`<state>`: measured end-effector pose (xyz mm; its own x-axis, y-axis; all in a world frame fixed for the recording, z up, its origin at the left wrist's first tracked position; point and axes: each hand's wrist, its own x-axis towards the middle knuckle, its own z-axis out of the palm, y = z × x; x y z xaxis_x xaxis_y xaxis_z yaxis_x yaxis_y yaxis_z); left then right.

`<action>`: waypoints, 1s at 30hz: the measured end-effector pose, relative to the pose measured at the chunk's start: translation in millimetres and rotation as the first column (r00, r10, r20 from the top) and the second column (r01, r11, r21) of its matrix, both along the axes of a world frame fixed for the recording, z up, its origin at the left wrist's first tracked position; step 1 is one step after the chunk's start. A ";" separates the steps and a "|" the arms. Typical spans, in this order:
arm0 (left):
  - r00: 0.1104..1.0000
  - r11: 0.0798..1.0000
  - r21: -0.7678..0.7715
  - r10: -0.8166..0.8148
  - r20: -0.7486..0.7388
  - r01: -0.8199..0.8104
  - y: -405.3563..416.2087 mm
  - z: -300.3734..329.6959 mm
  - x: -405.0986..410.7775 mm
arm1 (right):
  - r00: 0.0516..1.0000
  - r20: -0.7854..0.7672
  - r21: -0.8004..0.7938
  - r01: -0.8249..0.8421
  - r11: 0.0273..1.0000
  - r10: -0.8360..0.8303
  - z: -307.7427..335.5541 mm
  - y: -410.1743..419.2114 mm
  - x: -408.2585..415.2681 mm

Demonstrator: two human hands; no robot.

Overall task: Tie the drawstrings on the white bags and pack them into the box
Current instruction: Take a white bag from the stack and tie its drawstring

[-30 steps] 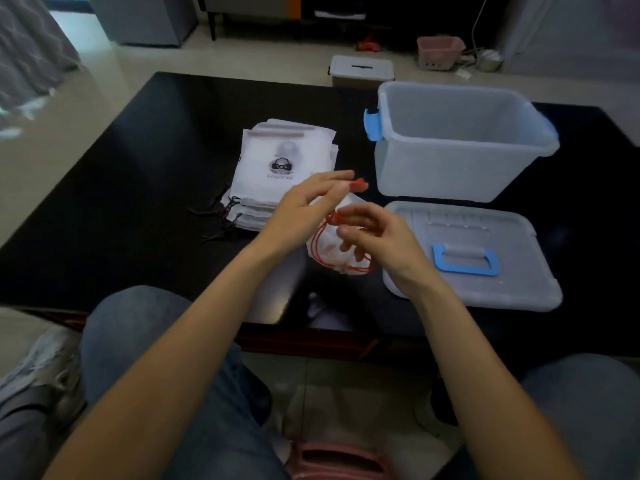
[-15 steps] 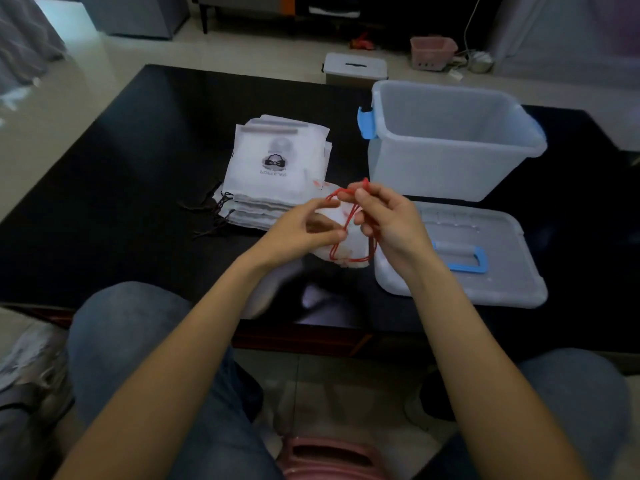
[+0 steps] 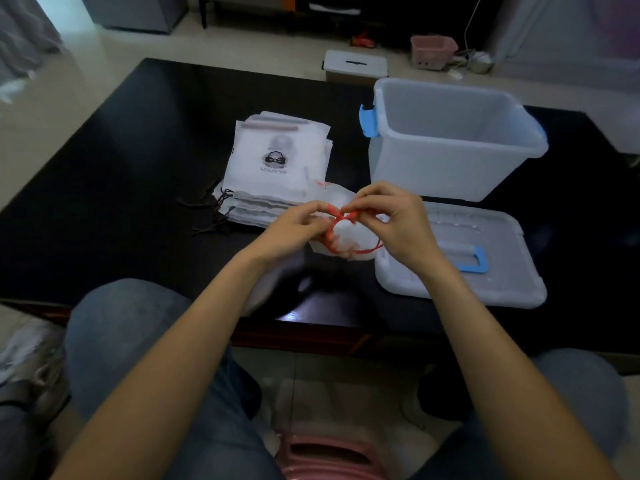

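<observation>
A small white bag (image 3: 346,237) with a red drawstring (image 3: 341,213) hangs between my hands above the black table (image 3: 138,168). My left hand (image 3: 294,228) pinches one part of the red string. My right hand (image 3: 391,220) pinches another part close by, fingertips almost meeting over a crossing of the cord. A loop of string hangs under the bag. A stack of flat white bags (image 3: 277,174) with dark strings lies left of centre. The open translucent box (image 3: 453,140) with blue latches stands at the right, nothing visible inside.
The box's lid (image 3: 502,268) with a blue handle lies flat in front of the box, under my right wrist. My knees in jeans are below the table's near edge. A small white box (image 3: 355,65) and a pink basket (image 3: 433,51) sit on the floor beyond.
My hands came together over the bag and shifted slightly right and away from me. The red string went from held apart to crossed between my fingertips.
</observation>
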<state>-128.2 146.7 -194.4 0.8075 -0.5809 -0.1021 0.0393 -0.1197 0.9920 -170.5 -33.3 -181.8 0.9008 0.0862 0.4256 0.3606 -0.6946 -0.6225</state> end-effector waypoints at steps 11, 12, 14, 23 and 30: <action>0.915 0.909 -0.112 0.403 0.004 -0.401 1.0 -13.5 8.3 | 0.963 -0.267 0.604 0.146 0.783 0.026 -8.4 -5.8 -10.0; 0.902 0.877 -0.212 0.417 -0.116 -0.432 3.8 -11.9 7.8 | 0.951 -0.306 0.686 0.195 0.701 0.034 -11.2 -6.9 -11.5; 0.893 0.751 -0.500 0.278 -0.355 -0.432 8.0 -6.2 3.5 | 0.945 -0.318 0.806 0.227 0.547 0.075 -16.8 -8.0 -15.5; 0.881 0.723 -0.579 0.084 -0.466 -0.376 13.9 -3.4 -5.2 | 0.922 -0.377 0.923 0.366 0.122 0.085 -14.0 -9.4 -31.9; 0.905 0.883 -0.201 0.402 -0.140 -0.424 22.0 -13.1 -0.8 | 0.865 -0.489 0.762 0.486 0.427 -0.112 -21.0 -22.0 -34.8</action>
